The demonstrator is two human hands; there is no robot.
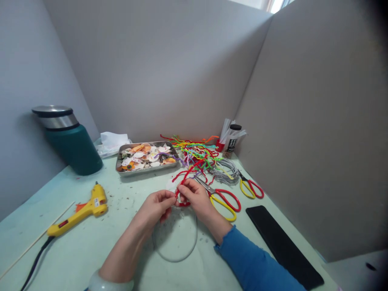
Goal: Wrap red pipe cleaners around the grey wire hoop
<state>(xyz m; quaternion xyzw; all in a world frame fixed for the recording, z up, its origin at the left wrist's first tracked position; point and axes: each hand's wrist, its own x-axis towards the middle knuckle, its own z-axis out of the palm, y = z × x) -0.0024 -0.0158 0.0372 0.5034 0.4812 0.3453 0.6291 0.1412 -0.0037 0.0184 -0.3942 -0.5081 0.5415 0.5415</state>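
Note:
My left hand (159,205) and my right hand (194,197) meet over the middle of the table, both with thumb and forefinger pinched. Between them is a red fuzzy pipe cleaner (184,204), bent in a curve, with a length rising past the right fingers. Below the hands hangs or lies a thin grey wire ring (176,260); its upper part is hidden behind them. Close to my right hand lie scissors with a red and a yellow handle (226,204). A heap of coloured pipe cleaners (197,150) spreads just beyond the fingers.
A metal tray (142,173) of shells stands at the back. On the left are a yellow glue gun (80,214), a thin stick (30,248) and a teal bottle (72,147). Rightward lie coiled grey wire (226,171), smaller scissors (251,188), a jar (231,143) and a black strip (281,244).

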